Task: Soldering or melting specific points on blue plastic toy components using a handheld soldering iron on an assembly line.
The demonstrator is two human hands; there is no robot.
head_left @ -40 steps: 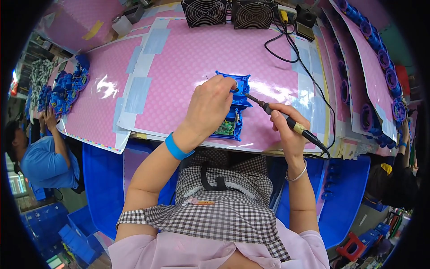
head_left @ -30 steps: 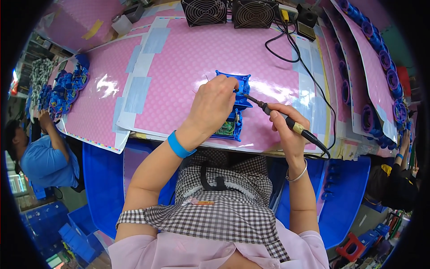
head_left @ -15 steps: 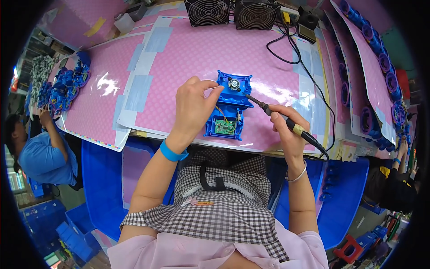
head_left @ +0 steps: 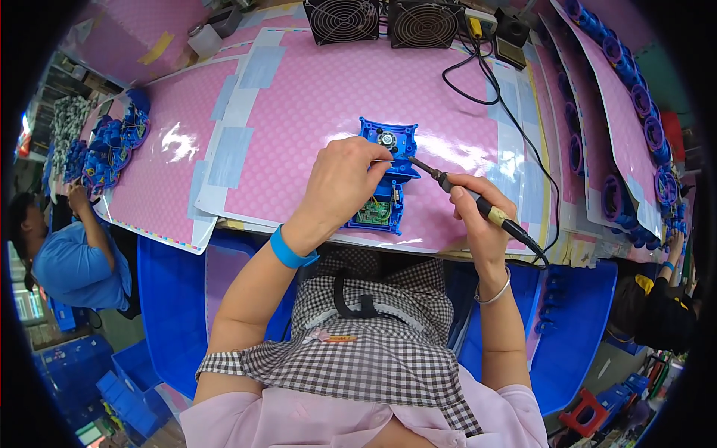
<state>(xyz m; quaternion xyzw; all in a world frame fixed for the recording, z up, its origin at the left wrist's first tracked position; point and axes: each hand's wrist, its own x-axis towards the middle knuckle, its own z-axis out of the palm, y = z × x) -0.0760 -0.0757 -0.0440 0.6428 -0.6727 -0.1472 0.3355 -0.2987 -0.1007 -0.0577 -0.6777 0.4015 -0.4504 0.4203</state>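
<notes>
Pinching a strand [head_left: 384, 160] in the nearly closed left hand [head_left: 343, 178], wrapped the right hand [head_left: 483, 230] round the iron [head_left: 494, 213], right by the case [head_left: 407, 146] on the counter [head_left: 314, 97]; looked light, stiff, best gripped edgewise!

The blue shell [head_left: 405, 142] lies open, one half bearing a round speaker [head_left: 387, 140], the other a green board [head_left: 375, 214], with the dark iron [head_left: 446, 181] slanting in, tip beside the speaker half, and a thin pale strand [head_left: 384, 160] pinched nearby.
</notes>
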